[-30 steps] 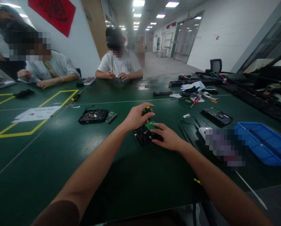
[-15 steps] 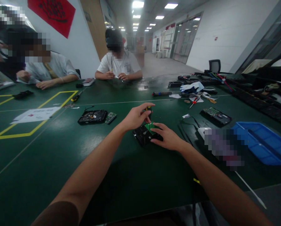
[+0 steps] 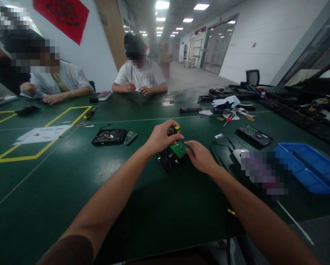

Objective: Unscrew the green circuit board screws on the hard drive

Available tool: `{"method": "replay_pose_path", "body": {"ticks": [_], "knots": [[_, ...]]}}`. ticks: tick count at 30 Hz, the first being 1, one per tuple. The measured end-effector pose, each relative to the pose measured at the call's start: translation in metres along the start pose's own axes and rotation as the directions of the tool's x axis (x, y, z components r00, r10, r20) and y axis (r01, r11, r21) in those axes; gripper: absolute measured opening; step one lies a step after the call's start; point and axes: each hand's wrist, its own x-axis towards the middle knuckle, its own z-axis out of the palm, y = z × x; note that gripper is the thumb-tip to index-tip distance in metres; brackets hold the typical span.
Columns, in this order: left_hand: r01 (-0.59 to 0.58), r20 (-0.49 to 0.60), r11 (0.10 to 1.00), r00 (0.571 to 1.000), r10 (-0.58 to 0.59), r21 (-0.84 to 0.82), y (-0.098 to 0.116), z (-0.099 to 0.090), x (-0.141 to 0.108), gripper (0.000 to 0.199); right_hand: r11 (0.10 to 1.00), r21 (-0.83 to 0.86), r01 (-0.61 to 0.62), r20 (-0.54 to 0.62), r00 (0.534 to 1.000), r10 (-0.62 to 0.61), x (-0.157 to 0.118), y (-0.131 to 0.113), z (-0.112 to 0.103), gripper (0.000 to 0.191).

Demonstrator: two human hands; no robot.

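Observation:
A black hard drive [image 3: 167, 159] lies flat on the green table in front of me, its green circuit board [image 3: 179, 149] facing up. My left hand [image 3: 165, 137] is closed around a short screwdriver [image 3: 176, 130] with a yellow and black handle. The screwdriver stands nearly upright over the board; whether its tip touches is too small to tell. At the drive's right edge is my right hand [image 3: 199, 156], its fingers bent and a little apart. I see nothing between them, and the fingers partly hide that edge.
Another opened drive [image 3: 109, 136] and a loose circuit board [image 3: 130, 138] lie to the left. On the right are a third drive [image 3: 253, 136], a blue tray [image 3: 310, 167] and a red screwdriver [image 3: 229, 119]. A co-worker [image 3: 140, 77] sits across the table.
My right hand has drawn back from the top of the drive to its right edge, uncovering more of the green board. My left fingers have shifted on the screwdriver, whose handle shows more.

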Motion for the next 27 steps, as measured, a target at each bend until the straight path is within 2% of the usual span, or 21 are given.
{"method": "replay_pose_path", "body": {"ticks": [5, 9, 13, 16, 21, 24, 27], "knots": [[-0.056, 0.073, 0.998, 0.996, 0.054, 0.023, -0.0005, -0.0014, 0.0002, 0.043, 1.000, -0.026, 0.013, -0.050, 0.999, -0.014, 0.0005, 0.0073, -0.0021, 0.034], [-0.076, 0.116, 0.997, 0.990, 0.076, 0.000, 0.0014, -0.0049, 0.0008, 0.042, 0.998, 0.025, 0.053, -0.068, 0.996, -0.052, 0.0001, 0.0055, -0.0047, 0.028], [-0.050, 0.103, 0.998, 0.993, 0.052, -0.027, 0.0022, -0.0059, 0.0016, 0.037, 0.996, 0.036, 0.078, -0.120, 0.990, -0.074, 0.0002, 0.0022, -0.0079, 0.027], [-0.017, 0.085, 0.997, 0.996, 0.024, -0.080, 0.0013, -0.0038, 0.0015, 0.031, 0.998, 0.020, 0.067, -0.153, 0.986, -0.063, -0.0001, 0.0011, -0.0077, 0.033], [0.035, 0.038, 0.993, 0.999, -0.030, -0.115, -0.0031, 0.0003, 0.0012, 0.029, 0.992, 0.091, 0.084, -0.123, 0.990, -0.073, 0.0002, 0.0012, -0.0043, 0.042], [0.044, 0.015, 0.993, 0.999, -0.043, -0.111, -0.0047, -0.0004, 0.0017, 0.031, 0.989, 0.076, 0.130, -0.104, 0.987, -0.121, 0.0012, 0.0018, -0.0041, 0.035], [0.022, 0.078, 0.996, 0.997, -0.015, -0.086, -0.0029, -0.0037, 0.0019, 0.036, 0.983, 0.050, 0.177, -0.039, 0.984, -0.176, 0.0014, 0.0015, -0.0034, 0.025]]}}
